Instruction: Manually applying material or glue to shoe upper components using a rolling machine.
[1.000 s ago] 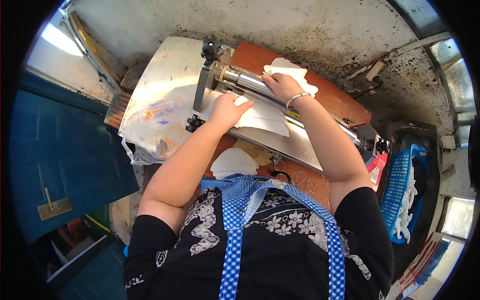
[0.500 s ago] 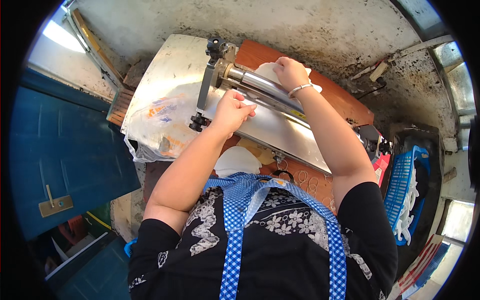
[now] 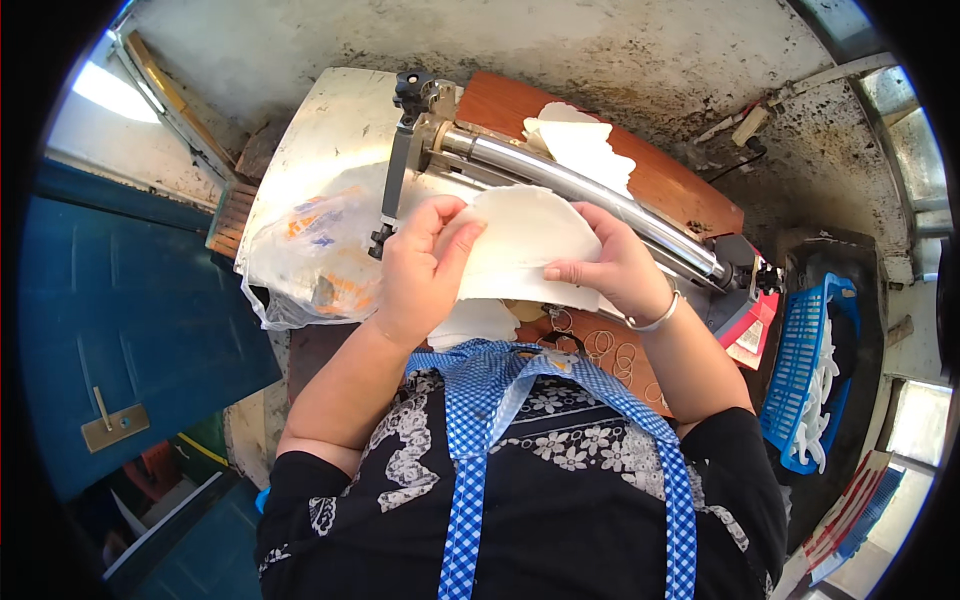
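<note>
Between my two hands I hold up a thin, flat, rounded white sheet (image 3: 525, 245), its lower edge nearly straight. My left hand (image 3: 425, 265) pinches its left edge between thumb and fingers. On its right edge, the thumb of my right hand (image 3: 620, 265) lies on the front, with the fingers mostly behind. Just beyond the sheet is a machine with long metal rollers (image 3: 560, 170), partly hidden by the sheet. More white pieces (image 3: 585, 145) lie overlapped on the far side of the rollers. Other white sheets (image 3: 465, 325) rest close to my body, below my left hand.
A reddish-brown board (image 3: 690, 200) extends behind the rollers. Thin rings (image 3: 610, 350) lie on the near board. A crumpled clear plastic bag (image 3: 325, 245) covers the left surface. At right stands a blue basket (image 3: 800, 350) with white pieces; a blue door (image 3: 140, 310) is at left.
My right hand has come back from beyond the rollers toward my body. Both hands now hold the white sheet in front of the machine; my left hand held no visible sheet before.
</note>
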Tool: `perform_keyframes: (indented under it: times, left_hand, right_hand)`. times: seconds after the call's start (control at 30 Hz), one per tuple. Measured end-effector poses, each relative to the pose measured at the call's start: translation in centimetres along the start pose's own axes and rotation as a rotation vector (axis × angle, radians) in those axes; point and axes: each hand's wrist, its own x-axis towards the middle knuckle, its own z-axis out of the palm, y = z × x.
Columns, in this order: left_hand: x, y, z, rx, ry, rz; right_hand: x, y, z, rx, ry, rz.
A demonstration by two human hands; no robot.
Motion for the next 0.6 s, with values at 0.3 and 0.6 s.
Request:
perform_keyframes:
  times: [0.3, 0.6]
  left_hand:
    - [1.4, -1.1, -5.3, -0.274, 0.486, -0.052]
    - [-1.6, -2.3, -5.4, -0.395, 0.049, -0.487]
  right_hand:
    - [-0.9, 1.5, -0.4, -0.691, 0.290, -0.696]
    - [-1.7, 7.3, -3.4, -1.542, 0.010, -0.803]
